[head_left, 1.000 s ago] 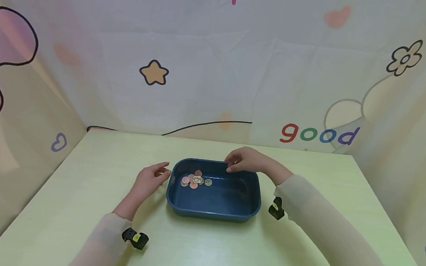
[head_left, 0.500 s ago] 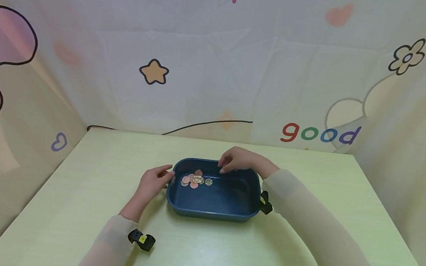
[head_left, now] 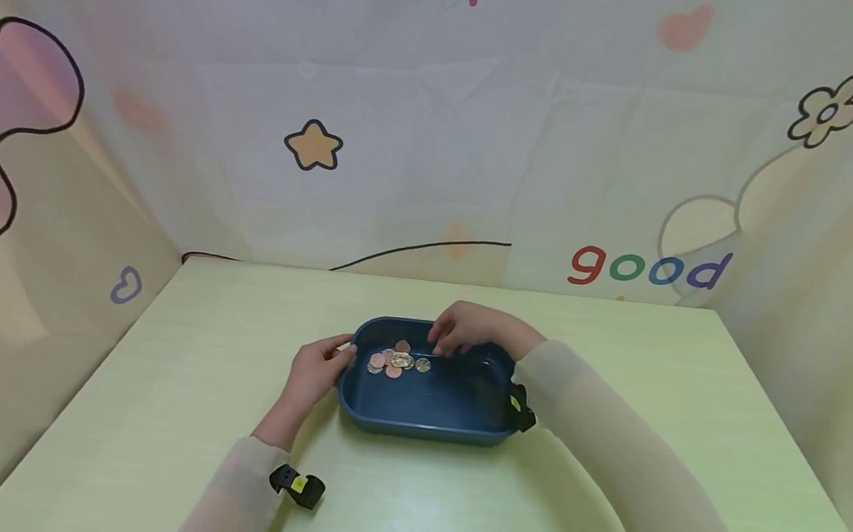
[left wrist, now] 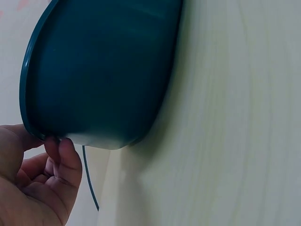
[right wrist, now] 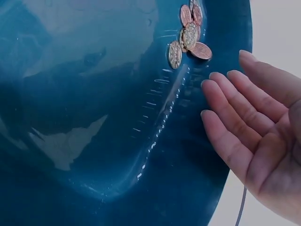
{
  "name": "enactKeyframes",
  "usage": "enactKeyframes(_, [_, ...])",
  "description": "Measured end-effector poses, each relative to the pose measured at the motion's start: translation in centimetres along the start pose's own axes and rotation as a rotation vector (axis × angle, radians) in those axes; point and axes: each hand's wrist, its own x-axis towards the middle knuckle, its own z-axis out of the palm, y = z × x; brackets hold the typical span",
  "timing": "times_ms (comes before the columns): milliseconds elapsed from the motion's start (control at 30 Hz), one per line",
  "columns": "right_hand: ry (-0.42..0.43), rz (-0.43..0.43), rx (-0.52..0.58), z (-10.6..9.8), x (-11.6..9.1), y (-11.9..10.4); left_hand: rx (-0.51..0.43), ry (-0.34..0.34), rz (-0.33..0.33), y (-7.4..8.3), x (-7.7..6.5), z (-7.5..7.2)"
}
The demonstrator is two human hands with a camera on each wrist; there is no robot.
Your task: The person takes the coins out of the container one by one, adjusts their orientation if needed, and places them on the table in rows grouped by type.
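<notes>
A dark blue rectangular basin (head_left: 424, 429) with rounded corners sits on the table. Several coins (head_left: 401, 361), copper-coloured and pale gold, lie in a loose cluster at its left inside, some overlapping. My left hand (head_left: 315, 371) pinches the left rim; in the left wrist view the thumb and fingers (left wrist: 70, 162) meet at the basin's edge. Over the far side of the basin, right of the coins, hovers my right hand (head_left: 467, 326). Its fingers (right wrist: 235, 110) are extended and slightly bent in the right wrist view, apart from the coins (right wrist: 190, 35) and holding nothing.
The pale green table (head_left: 241, 327) extends around the basin on all sides. A patterned cloth (head_left: 404, 172) hangs behind the table and along both sides. A black wrist camera (head_left: 298, 486) is strapped to the left sleeve, another (head_left: 522, 407) to the right.
My left hand has moved right onto the basin's rim and now pinches it. The right hand has shifted left and lower, over the inside of the basin. The coins keep their places.
</notes>
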Motion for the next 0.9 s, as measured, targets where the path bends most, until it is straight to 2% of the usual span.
enactKeyframes(400, [-0.092, 0.075, 0.003, 0.9, 0.7, -0.4, -0.125, 0.052, 0.001, -0.6, -0.4, 0.9])
enactKeyframes(700, [-0.170, 0.162, 0.009, 1.6, 1.6, -0.3, -0.146, 0.085, -0.010, -0.7, -0.9, 1.3])
enactKeyframes(900, [-0.167, 0.228, 0.063, 1.8, 2.0, -0.4, -0.143, 0.083, -0.001, -0.6, -0.8, 1.3])
